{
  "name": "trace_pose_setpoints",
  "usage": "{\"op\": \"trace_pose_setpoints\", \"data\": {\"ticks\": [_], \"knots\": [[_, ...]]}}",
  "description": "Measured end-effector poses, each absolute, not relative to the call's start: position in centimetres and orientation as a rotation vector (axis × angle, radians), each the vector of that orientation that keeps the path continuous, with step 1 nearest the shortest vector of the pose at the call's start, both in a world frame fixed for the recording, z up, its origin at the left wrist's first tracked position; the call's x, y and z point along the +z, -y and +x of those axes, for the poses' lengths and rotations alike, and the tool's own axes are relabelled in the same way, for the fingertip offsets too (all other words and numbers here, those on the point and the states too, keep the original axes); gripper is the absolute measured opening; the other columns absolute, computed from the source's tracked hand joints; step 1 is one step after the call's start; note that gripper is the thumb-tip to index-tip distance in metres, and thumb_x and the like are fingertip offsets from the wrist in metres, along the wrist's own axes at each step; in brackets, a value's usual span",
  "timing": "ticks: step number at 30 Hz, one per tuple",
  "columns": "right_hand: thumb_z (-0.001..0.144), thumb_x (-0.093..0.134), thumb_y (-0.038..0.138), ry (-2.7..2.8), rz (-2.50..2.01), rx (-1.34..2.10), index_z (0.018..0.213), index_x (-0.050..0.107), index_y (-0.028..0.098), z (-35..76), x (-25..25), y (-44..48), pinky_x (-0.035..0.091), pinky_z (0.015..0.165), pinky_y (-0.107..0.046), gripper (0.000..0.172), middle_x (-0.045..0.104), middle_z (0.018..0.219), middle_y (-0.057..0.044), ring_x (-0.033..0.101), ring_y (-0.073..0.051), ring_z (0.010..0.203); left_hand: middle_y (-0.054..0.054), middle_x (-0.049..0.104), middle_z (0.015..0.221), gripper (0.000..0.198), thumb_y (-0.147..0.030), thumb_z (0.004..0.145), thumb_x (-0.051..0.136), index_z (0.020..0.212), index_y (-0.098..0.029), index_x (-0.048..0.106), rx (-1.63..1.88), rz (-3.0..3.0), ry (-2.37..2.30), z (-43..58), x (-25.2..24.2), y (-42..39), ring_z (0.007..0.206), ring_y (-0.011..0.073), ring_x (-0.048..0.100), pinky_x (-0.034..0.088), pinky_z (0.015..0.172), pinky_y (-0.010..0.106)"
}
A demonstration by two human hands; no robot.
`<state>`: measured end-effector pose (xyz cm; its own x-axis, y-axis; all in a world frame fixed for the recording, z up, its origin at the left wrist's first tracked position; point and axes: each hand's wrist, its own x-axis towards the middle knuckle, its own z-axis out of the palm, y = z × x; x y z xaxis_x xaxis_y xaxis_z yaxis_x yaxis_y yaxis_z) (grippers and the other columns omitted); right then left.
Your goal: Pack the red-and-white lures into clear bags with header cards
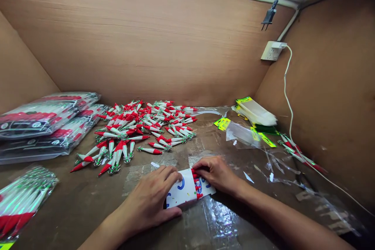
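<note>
A white card piece [185, 189] with blue print and coloured specks lies low in the centre of the table. My left hand [155, 195] grips its left part, fingers over the top and thumb along the near edge. Several red lure tips [198, 187] show at its right part, over more of the printed card. My right hand [215, 174] has its fingers pinched together at the upper right of these tips, touching the uppermost one. Behind the hands is a loose pile of red and white lures [143, 121] with green hooks.
Bagged lures are stacked [43, 125] at the left, with another bag [26, 199] nearer. At the right are clear packets [254, 111], plastic scraps [275, 164], several lures [301, 154] and a white cable [285, 90]. A plug [268, 17] hangs above.
</note>
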<state>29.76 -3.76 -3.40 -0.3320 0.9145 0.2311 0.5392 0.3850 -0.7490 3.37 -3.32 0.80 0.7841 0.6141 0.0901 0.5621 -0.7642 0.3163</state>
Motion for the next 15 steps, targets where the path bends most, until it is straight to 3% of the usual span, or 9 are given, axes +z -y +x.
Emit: {"op": "trace_pose_setpoints", "data": {"ticks": [4,9,15], "knots": [[0.091,0.071,0.021,2.147,-1.209,0.541,0.096,0.078,0.025,29.9,-3.7,3.2,0.047,0.081,-0.029,0.010,0.076,0.089,-0.002,0.065,-0.018,0.087,0.008,0.057,0.122,0.051,-0.043,0.077,0.076,0.120,-0.026,0.055,0.248,2.694,-0.910,3.5,0.8,3.3,0.104,0.0304,0.058,0.050,0.087,0.044],[0.090,0.073,0.025,2.223,-1.196,0.525,0.096,0.079,0.026,29.7,-3.9,2.9,0.046,0.082,-0.029,0.008,0.073,0.091,-0.003,0.062,-0.018,0.092,0.010,0.053,0.137,0.063,-0.045,0.077,0.076,0.134,-0.030,0.053,0.255,2.726,-0.876,3.4,0.0,3.2,0.114,0.0330,0.058,0.051,0.093,0.048],[0.094,0.063,0.020,1.980,-1.284,0.544,0.113,0.073,0.021,31.3,-2.4,2.9,0.047,0.083,-0.030,0.021,0.072,0.102,-0.007,0.065,-0.019,0.093,0.005,0.025,0.165,0.071,-0.046,0.096,0.059,0.157,-0.039,0.024,0.146,2.912,-0.721,2.9,-1.1,3.0,0.147,0.0353,0.031,0.032,0.115,0.058]]}}
